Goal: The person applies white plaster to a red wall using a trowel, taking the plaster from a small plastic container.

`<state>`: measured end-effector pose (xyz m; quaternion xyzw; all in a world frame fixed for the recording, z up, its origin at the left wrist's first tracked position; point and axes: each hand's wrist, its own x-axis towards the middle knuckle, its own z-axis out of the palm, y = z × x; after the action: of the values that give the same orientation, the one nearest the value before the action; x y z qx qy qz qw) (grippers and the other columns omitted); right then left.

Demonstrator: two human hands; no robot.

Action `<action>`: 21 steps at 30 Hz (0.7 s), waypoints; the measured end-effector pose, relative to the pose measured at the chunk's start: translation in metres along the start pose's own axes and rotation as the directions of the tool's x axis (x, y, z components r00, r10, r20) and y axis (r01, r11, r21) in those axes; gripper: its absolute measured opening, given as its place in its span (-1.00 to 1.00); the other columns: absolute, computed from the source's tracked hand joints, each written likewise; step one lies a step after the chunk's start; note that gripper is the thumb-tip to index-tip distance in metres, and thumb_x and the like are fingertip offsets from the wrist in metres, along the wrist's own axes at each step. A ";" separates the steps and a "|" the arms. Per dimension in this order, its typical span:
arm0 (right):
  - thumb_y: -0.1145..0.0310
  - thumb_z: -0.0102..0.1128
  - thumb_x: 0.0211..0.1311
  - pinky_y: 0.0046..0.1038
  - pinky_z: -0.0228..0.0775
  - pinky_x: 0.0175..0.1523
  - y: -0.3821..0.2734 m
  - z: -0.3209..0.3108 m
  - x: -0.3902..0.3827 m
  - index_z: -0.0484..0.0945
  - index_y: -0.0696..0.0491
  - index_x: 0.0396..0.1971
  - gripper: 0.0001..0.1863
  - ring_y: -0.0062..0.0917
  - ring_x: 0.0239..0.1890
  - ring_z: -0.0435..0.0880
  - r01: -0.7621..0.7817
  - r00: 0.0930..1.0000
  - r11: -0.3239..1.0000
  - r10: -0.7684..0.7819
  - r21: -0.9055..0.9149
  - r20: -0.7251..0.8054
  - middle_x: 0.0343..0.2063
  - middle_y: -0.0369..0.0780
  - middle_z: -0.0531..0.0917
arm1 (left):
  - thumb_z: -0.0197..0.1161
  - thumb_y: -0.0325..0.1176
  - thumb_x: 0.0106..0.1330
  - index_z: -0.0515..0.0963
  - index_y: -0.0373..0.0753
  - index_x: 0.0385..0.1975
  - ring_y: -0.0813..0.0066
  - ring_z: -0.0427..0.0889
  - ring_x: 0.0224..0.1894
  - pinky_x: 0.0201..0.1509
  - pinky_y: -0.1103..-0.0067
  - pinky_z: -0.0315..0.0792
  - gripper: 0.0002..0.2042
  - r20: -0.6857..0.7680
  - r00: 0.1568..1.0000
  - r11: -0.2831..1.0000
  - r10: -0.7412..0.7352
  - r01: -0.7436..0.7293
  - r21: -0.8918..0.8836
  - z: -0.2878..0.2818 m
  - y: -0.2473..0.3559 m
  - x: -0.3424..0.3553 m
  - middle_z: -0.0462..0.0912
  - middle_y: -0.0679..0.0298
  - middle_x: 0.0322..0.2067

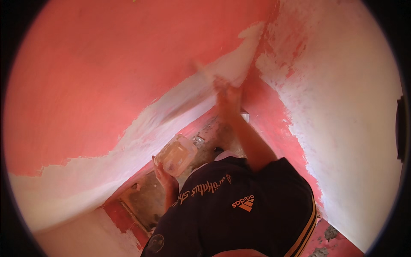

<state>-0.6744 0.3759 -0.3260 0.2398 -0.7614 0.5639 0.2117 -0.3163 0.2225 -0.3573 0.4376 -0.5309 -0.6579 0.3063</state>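
Observation:
My left hand grips the near left side of a clear plastic tub, its fingers against the wall of the tub. A pinkish-orange residue shows inside it. My right hand is raised in front of the left wall close to the corner, fingers closed around a slim, pale brush-like tool. Motion smears the tool and the hand, so its exact kind and its tip are unclear. The tool points up and left toward the left wall, which is red above a ragged edge and whitish below it.
The right wall is whitish, with red patches near the corner and a red band along its foot. Below lies a stained, rough floor. A small clear object sits beside the tub. A dark object stands at the far right rim.

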 end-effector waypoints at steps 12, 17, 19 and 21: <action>0.38 0.01 0.47 -0.33 0.50 -0.13 -0.051 0.017 -0.006 0.65 0.20 -0.24 -0.74 -0.31 -0.24 0.69 0.048 0.998 0.989 -0.052 0.142 0.024 -0.29 -0.12 0.73 | 0.03 -0.18 0.50 0.22 -0.13 0.49 0.32 0.43 0.25 0.22 0.42 0.43 -0.42 -0.029 0.998 0.996 -0.055 0.053 -0.066 0.004 0.004 0.000 0.39 0.20 0.30; 0.33 0.01 0.47 -0.39 0.50 -0.15 -0.018 -0.044 0.037 0.64 0.20 -0.24 -0.72 -0.40 -0.21 0.69 -0.114 0.969 0.971 0.156 0.210 -0.192 -0.29 -0.15 0.73 | -0.02 -0.28 0.52 0.17 -0.22 0.48 0.18 0.40 0.30 0.29 0.37 0.40 -0.45 0.081 0.982 0.971 0.169 -0.180 0.158 -0.004 -0.002 -0.001 0.35 0.10 0.32; 0.32 0.00 0.48 -0.42 0.49 -0.16 0.005 -0.060 0.080 0.64 0.21 -0.25 -0.71 -0.43 -0.20 0.69 -0.173 0.884 0.912 0.310 0.371 -0.349 -0.29 -0.16 0.73 | -0.05 -0.37 0.54 0.12 -0.30 0.47 0.05 0.37 0.36 0.36 0.31 0.36 -0.47 0.085 0.981 0.973 0.174 -0.184 0.136 -0.003 -0.006 -0.001 0.31 0.01 0.36; 0.35 0.01 0.46 -0.41 0.51 -0.19 -0.002 -0.044 0.084 0.64 0.21 -0.21 -0.74 -0.44 -0.24 0.70 -0.310 0.898 0.947 0.320 0.082 -0.301 -0.28 -0.16 0.72 | 0.02 -0.18 0.51 0.21 -0.18 0.49 0.30 0.43 0.27 0.24 0.41 0.42 -0.43 -0.027 0.999 0.998 0.038 -0.039 -0.038 0.000 -0.007 -0.001 0.41 0.17 0.28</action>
<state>-0.7380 0.4066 -0.2624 0.0253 -0.7381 0.6335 0.2307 -0.3160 0.2250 -0.3638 0.4299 -0.5224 -0.6561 0.3345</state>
